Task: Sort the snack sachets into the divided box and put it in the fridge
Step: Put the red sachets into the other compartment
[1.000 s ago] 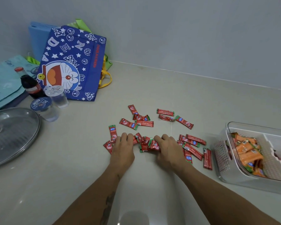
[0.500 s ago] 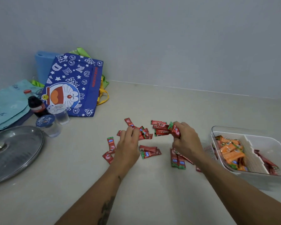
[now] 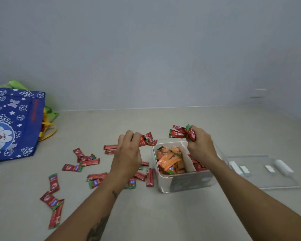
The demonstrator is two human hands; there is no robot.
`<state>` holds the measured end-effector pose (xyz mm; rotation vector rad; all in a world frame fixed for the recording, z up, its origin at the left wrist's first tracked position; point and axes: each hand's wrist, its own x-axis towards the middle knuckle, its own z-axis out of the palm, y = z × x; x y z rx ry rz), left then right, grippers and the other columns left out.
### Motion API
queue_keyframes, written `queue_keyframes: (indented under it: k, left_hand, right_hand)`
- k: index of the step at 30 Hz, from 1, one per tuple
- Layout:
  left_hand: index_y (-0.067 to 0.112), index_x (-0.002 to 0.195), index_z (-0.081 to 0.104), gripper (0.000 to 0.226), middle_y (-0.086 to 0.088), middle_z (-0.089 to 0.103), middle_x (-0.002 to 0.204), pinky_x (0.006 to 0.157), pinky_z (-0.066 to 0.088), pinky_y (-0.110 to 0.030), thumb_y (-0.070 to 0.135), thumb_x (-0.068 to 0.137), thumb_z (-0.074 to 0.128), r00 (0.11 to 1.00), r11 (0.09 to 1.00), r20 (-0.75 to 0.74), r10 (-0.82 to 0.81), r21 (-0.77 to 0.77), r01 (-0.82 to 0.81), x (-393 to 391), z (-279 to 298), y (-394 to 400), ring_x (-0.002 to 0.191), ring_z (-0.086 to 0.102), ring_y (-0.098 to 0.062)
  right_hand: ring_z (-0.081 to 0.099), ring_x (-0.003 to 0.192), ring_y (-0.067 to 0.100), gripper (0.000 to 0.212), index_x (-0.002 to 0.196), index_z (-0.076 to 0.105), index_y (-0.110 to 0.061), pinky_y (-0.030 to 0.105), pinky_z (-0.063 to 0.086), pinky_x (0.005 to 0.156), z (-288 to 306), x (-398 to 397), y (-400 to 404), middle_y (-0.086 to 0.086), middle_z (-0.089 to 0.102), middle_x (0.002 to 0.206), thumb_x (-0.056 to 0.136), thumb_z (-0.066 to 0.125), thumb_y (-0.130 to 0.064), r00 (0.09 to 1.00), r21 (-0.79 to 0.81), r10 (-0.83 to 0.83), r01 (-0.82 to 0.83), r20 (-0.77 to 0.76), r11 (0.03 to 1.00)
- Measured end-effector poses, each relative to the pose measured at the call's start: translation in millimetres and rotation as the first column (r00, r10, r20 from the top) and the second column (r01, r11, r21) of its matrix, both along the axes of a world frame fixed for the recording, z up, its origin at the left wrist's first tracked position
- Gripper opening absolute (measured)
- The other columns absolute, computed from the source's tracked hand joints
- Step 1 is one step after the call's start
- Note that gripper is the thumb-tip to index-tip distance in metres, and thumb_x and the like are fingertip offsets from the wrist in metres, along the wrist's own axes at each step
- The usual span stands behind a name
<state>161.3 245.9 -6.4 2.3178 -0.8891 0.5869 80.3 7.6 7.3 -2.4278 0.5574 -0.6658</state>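
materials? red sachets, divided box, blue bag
Red sachets: thin glossy printed film, likely plastic or foil laminate; they crumple in the left hand.
Divided box: clear rigid plastic with a white perforated insert; you see through the wall.
Blue bag: matte printed fabric, probably non-woven; soft folds, no shine.

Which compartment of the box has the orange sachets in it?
The left compartment of the divided box, nearer the loose sachets on the counter. It is heaped with orange sachets; the right one, past the white divider, under the right hand, holds red ones.
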Motion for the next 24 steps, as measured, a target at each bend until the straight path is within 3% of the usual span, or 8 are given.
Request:
queue_keyframes:
  k: [6, 13, 18, 21, 24]
  left_hand:
    - [0.014, 0.104, 0.052, 0.035, 0.000, 0.044, 0.099, 0.070, 0.042, -0.033, -0.008, 0.076, 0.052, 0.999, 1.000, -0.048, -0.010, -0.009, 0.010, -34, -5, -67, 0.088, 0.038, -0.018]
    - [0.016, 0.103, 0.050, 0.037, 0.003, 0.043, 0.100, 0.069, 0.038, -0.026, -0.007, 0.076, 0.055, 0.998, 0.998, -0.058, 0.011, 0.056, -0.008, -57, -17, -120, 0.088, 0.037, -0.016]
    - [0.016, 0.106, 0.049, 0.034, 0.002, 0.044, 0.103, 0.072, 0.045, -0.033, -0.004, 0.079, 0.052, 0.994, 0.996, -0.100, 0.046, 0.083, -0.038, -64, -17, -140, 0.093, 0.042, -0.020]
    - [0.014, 0.108, 0.051, 0.034, 0.000, 0.044, 0.102, 0.073, 0.037, -0.029, -0.004, 0.080, 0.051, 0.993, 0.997, -0.107, 0.045, 0.073, -0.037, -62, -12, -152, 0.091, 0.041, -0.019]
    - [0.015, 0.109, 0.050, 0.034, -0.001, 0.045, 0.102, 0.074, 0.041, -0.033, -0.003, 0.080, 0.050, 0.991, 0.997, -0.130, 0.044, 0.065, -0.036, -58, -10, -166, 0.091, 0.043, -0.021]
  right_hand:
    - [0.057, 0.089, 0.026, 0.030, 0.107, 0.063, -0.024, 0.033, 0.040, 0.072, -29, -31, -60, 0.003, 0.065, 0.097, 0.079, 0.057, -0.014, 0.987, 0.083, -0.059, 0.072, -0.149, 0.994]
    - [0.056, 0.105, 0.031, 0.036, 0.112, 0.057, -0.021, 0.037, 0.048, 0.083, -40, -27, -85, 0.008, 0.055, 0.112, 0.076, 0.058, -0.017, 0.946, 0.122, 0.047, -0.008, -0.320, 0.993]
    - [0.041, 0.131, 0.034, 0.067, 0.145, 0.039, -0.017, 0.040, 0.040, 0.106, -35, -31, -92, 0.010, 0.037, 0.143, 0.082, 0.061, -0.023, 0.891, 0.173, 0.204, -0.145, -0.405, 0.974]
    - [0.045, 0.129, 0.030, 0.065, 0.143, 0.041, -0.019, 0.040, 0.042, 0.105, -27, -50, -95, 0.007, 0.041, 0.141, 0.081, 0.060, -0.029, 0.865, 0.154, 0.302, -0.262, -0.401, 0.953]
    - [0.050, 0.124, 0.025, 0.065, 0.140, 0.044, -0.024, 0.038, 0.045, 0.103, -30, -73, -99, 0.001, 0.048, 0.135, 0.080, 0.060, -0.043, 0.767, 0.098, 0.406, -0.415, -0.497, 0.904]
